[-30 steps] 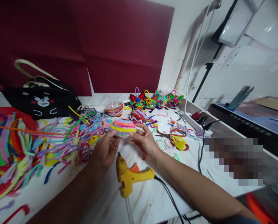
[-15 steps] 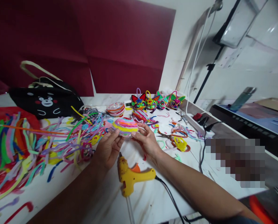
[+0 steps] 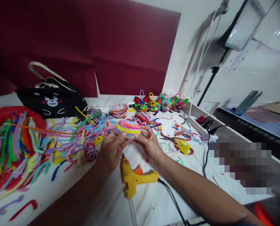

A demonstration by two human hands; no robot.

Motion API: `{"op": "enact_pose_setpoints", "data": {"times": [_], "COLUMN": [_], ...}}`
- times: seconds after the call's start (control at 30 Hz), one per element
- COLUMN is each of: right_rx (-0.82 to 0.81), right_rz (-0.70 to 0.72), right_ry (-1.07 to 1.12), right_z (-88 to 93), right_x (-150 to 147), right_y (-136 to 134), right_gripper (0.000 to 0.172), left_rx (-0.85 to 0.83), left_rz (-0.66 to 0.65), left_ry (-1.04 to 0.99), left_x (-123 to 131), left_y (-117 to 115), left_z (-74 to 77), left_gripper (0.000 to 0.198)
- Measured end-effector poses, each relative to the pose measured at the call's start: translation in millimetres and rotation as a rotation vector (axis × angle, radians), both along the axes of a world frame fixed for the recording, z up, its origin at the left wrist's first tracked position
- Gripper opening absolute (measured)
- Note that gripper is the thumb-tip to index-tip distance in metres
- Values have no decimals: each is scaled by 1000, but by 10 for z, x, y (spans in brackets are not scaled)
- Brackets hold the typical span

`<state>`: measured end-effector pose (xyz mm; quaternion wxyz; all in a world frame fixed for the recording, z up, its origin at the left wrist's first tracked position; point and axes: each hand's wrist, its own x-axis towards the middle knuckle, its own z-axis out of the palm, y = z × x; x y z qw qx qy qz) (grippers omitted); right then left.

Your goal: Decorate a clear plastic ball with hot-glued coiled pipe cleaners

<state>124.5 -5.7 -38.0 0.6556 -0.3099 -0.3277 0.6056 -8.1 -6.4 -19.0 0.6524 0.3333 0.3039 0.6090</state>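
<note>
Both my hands hold a small dome wrapped in striped pipe cleaners [image 3: 127, 127] above the white table [image 3: 154, 201]. My left hand [image 3: 111, 150] grips its left underside with thumb and fingers. My right hand [image 3: 149, 142] pinches its right side. A yellow hot glue gun [image 3: 132, 179] lies on the table just below my hands, its black cord trailing toward me.
A large heap of loose coloured pipe cleaners [image 3: 36, 144] covers the left side. Several finished cat-face ornaments [image 3: 161, 103] stand at the back, with a black bear tote bag [image 3: 51, 102] at the back left. Scissors [image 3: 166, 137], scraps and a power strip [image 3: 202, 124] lie at the right.
My hands have drawn closer together around the striped dome, and the camera view has shifted slightly to the left.
</note>
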Motion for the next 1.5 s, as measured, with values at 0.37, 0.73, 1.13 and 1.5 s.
{"op": "enact_pose_setpoints", "data": {"times": [0.37,0.73,1.13,1.5], "right_rx": [33,36,65,44], "right_rz": [-44,-119,-128,-151], "right_ry": [-43,-103,-224,-276], "right_z": [-19,-3,36,53], "right_x": [-35,-102,-55,-76], "right_y": [-29,-83,-86,-105], "right_gripper": [54,54,45,47], "left_rx": [87,66,70,117], "left_rz": [49,138,152,135], "left_ry": [11,85,80,77], "left_x": [56,117,84,101], "left_y": [-27,-73,-39,-66], "left_z": [-40,-85,-9,-28], "left_gripper": [47,41,31,39]}}
